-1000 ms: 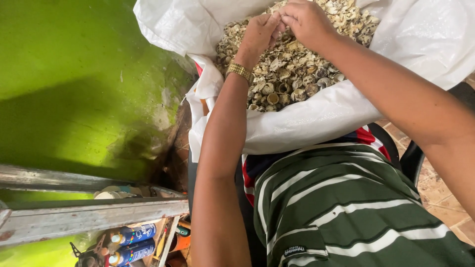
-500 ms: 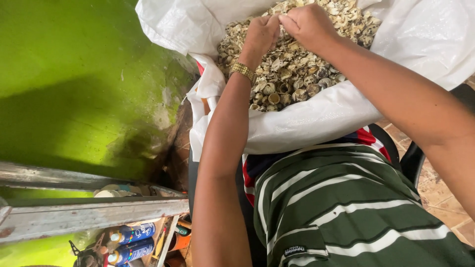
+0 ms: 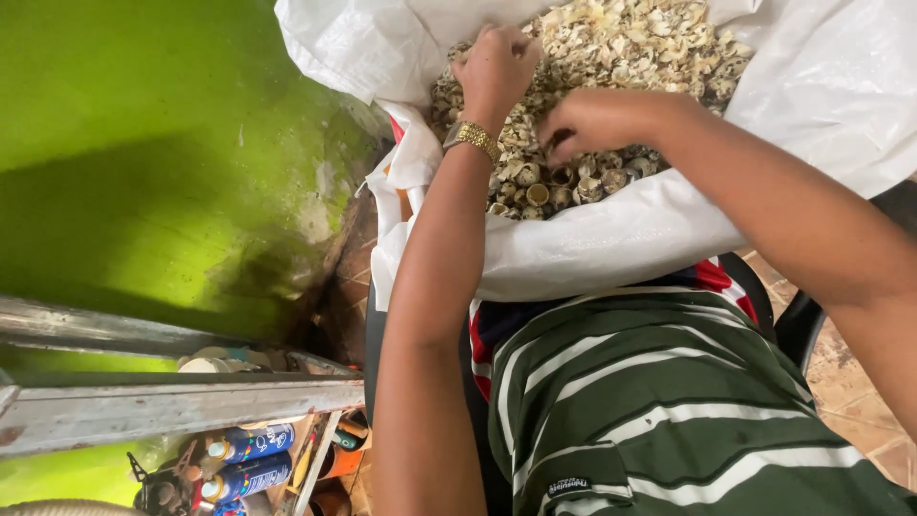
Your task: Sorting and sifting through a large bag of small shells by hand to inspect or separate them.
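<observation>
Both hands are in the shells point(image 3: 611, 57), which fill a white sack point(image 3: 821, 105) on the lap. Left hand point(image 3: 497, 67) is fisted, its grip closed on something I can't make out; right hand point(image 3: 597, 119) curls down into the heap, grip bent over shells, though whether it pinches one I cannot tell. These look light, thin and brittle, so pick singly by the rim, gently. The sack is soft and its near edge sags. Green wall point(image 3: 143, 143) crowds the left; there's room only above the heap.
</observation>
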